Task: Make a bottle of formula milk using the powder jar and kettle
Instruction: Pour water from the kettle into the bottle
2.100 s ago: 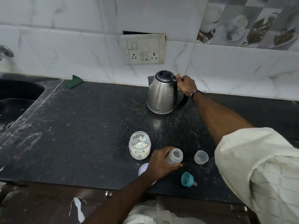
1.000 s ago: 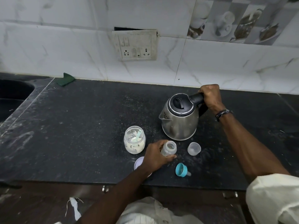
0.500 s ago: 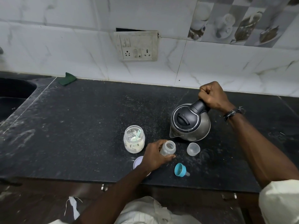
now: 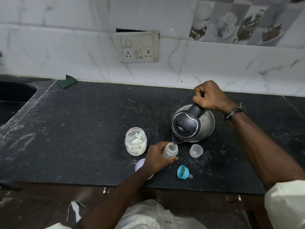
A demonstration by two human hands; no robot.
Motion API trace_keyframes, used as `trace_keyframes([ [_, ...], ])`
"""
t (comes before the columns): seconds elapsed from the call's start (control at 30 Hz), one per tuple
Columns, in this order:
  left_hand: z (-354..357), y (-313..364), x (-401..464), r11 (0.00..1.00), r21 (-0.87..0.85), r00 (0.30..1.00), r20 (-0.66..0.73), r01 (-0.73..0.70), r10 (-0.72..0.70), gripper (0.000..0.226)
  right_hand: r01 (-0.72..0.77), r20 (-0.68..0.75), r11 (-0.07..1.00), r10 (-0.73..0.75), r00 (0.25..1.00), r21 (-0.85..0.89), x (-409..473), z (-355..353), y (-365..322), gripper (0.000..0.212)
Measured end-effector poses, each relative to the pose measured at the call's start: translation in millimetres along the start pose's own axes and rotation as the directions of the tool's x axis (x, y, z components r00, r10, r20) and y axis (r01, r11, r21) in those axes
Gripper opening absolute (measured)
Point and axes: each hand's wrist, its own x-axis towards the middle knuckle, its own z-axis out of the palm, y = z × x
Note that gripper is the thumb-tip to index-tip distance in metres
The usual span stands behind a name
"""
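The right hand [image 4: 209, 96] grips the handle of the tilted kettle [image 4: 193, 125] so its spout meets the open bottle [image 4: 170, 151], which the left hand [image 4: 156, 158] holds steady on the surface [image 4: 82, 129] beside the powder jar [image 4: 135, 141].

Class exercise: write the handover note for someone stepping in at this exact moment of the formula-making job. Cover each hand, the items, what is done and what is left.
Right hand grips the handle of the tilted kettle, spout over the bottle mouth.
Left hand holds the open bottle on the counter.
Powder jar stands open, scoop inside, left of the bottle; teat ring and clear cap lie nearby.
Done: parts opened.
Left: finish water, powder, close.
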Motion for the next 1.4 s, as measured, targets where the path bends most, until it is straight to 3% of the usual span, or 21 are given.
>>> trace_keyframes([
  [0.6, -0.1, -0.8, 0.0, 1.000, -0.013, 1.000, -0.005, 0.000, 0.000, 0.066, 0.143, -0.001, 0.961, -0.148, 0.989, -0.235, 3.8, 3.9, -17.0, 0.025],
  [1.4, 0.0, 2.5, -1.3, 1.000, -0.019, 1.000, -0.004, -0.004, 0.004, 0.063, 0.238, 0.006, 0.911, -0.251, 0.968, -0.336, 3.4, 3.8, -40.2, 0.024],
])
